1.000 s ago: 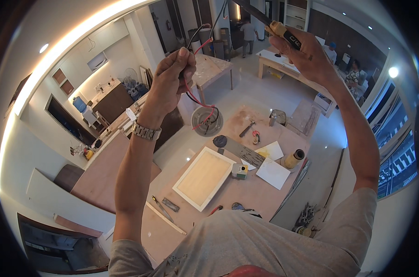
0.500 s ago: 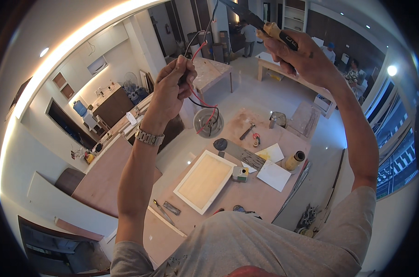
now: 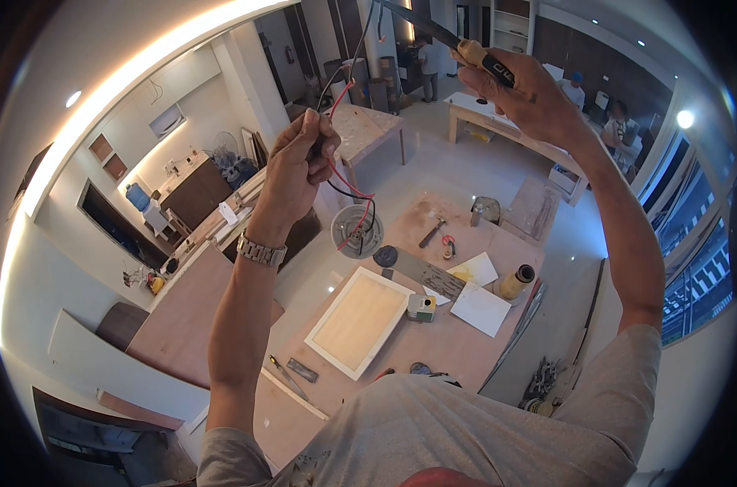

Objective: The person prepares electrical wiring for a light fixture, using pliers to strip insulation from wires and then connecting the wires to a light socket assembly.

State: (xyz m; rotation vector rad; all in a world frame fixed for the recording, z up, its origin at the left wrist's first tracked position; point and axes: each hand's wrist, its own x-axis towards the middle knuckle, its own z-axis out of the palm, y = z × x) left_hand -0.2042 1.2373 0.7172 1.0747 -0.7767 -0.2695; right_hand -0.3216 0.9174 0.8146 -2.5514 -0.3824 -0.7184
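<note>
Left hand (image 3: 303, 154) raised, thumb and fingers pinching a red wire (image 3: 341, 99) and black wire (image 3: 350, 196); their lower lengths droop just right of the wrist, in front of a round grey fixture (image 3: 344, 223). Join to fixture too small to tell. Left hand is nearer the fixture. Above that hand, wires run up and slightly right toward the top edge. Right hand (image 3: 518, 93) gripped around the handle of a pliers-like tool (image 3: 429, 26), tan and black grip, dark front. Tool's long axis slants up-left from the right hand, tip high between the hands, close to the upper wire run; can't tell if touching. White-framed panel (image 3: 358, 322) and hammer (image 3: 433, 233) lie below on the worktable (image 3: 441, 345), apart from both hands.
</note>
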